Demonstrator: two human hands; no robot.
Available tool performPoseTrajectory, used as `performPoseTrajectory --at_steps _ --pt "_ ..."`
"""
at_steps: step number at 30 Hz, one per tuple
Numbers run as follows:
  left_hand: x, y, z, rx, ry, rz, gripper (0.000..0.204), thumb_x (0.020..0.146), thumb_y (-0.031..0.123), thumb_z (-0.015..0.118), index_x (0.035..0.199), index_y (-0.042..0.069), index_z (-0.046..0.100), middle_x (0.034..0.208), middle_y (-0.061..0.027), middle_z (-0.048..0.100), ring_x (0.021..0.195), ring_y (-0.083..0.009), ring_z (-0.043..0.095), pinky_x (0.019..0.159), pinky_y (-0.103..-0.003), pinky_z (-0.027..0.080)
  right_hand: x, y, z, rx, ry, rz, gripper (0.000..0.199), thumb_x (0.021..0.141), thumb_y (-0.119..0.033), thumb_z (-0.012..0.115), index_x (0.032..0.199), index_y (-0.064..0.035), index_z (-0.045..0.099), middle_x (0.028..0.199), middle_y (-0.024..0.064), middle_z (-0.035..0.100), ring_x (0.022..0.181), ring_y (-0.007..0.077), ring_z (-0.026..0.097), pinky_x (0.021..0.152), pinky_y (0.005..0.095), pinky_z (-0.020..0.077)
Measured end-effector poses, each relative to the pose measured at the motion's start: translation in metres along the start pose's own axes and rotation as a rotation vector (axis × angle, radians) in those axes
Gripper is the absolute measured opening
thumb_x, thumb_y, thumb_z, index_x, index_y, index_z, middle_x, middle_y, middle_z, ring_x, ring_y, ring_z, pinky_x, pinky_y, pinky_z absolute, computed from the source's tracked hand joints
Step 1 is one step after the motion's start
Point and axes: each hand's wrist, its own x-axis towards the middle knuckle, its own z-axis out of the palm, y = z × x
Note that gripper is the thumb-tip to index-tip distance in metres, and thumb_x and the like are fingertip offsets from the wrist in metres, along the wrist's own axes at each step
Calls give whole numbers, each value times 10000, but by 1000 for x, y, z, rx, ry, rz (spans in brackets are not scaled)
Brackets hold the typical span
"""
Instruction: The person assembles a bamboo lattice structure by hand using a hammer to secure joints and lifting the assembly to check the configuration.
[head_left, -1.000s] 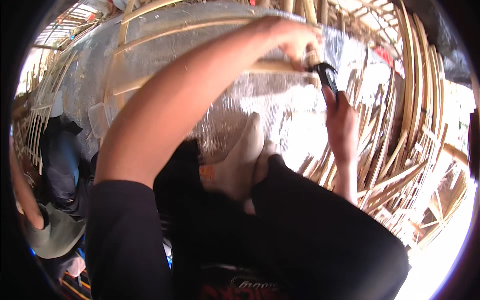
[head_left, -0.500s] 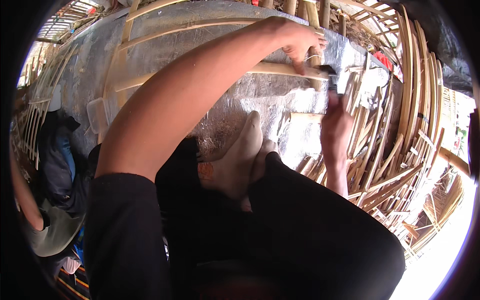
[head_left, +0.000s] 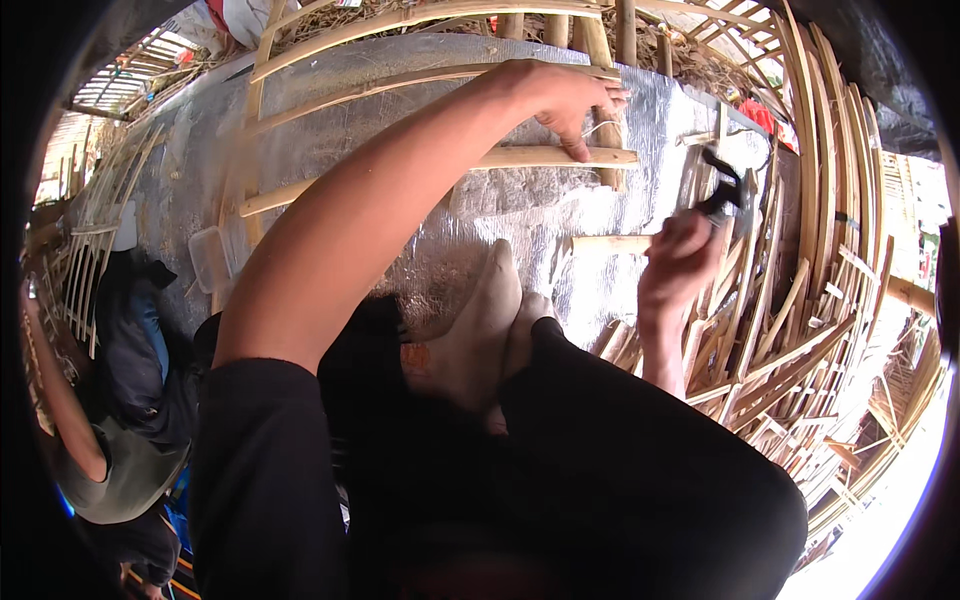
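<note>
My left hand (head_left: 580, 100) reaches across to the far right corner of a bamboo frame (head_left: 400, 92). Its fingers curl over the end pole, while the thumb presses on the nearest bamboo slat (head_left: 545, 157). A thin pale strand shows beside the thumb; I cannot make out what it is. To the right, clear of the slat's end, my right hand (head_left: 685, 260) is closed around a hammer (head_left: 722, 190) with a dark, curved head. Motion blurs this hand a little, and its fingers hide most of the handle.
The frame lies on a silvery foil sheet (head_left: 600, 275). My bare feet (head_left: 478, 310) rest on the sheet's near side. Split bamboo strips (head_left: 760, 330) pile up at the right. A clear plastic container (head_left: 208, 260) is at the left, near another person (head_left: 125, 470).
My right hand has lifted the hammer off the slat's end, up and to the right. The left hand keeps its hold on the frame; the whole view has shifted slightly.
</note>
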Motion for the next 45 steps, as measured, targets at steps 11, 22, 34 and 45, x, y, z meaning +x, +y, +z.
performPoseTrajectory --at_steps 11,22,34,45 --pt "-2 17 -5 62 -55 -36 999 664 387 868 1464 4 408 1641 -121 175 1518 -263 151 1251 -415 170 2 8 -20 -446 -490 -25 448 1042 -399 501 925 29 560 613 255 582 490 306 587 435 364 402" --pt "-11 1 7 53 171 110 1008 649 404 879 1471 33 427 1604 -122 295 1491 -258 258 1223 -368 268 -19 13 -14 -24 -496 251 482 1063 -436 428 847 -22 547 520 66 507 417 152 484 403 326 356" --pt "-57 -10 23 -39 296 -549 1547 377 934 708 1528 22 220 1509 -247 298 1450 -439 250 1136 -665 215 -56 38 -24 486 -346 689 500 1047 -525 402 807 -90 457 551 -20 432 396 66 398 366 238 309" --pt "-109 51 -38 154 312 -390 1416 457 475 889 1512 10 67 1346 -325 368 1295 -469 375 1080 -558 303 -62 61 -49 453 -277 741 497 1061 -484 403 779 -80 474 539 -19 443 405 72 415 378 243 317"
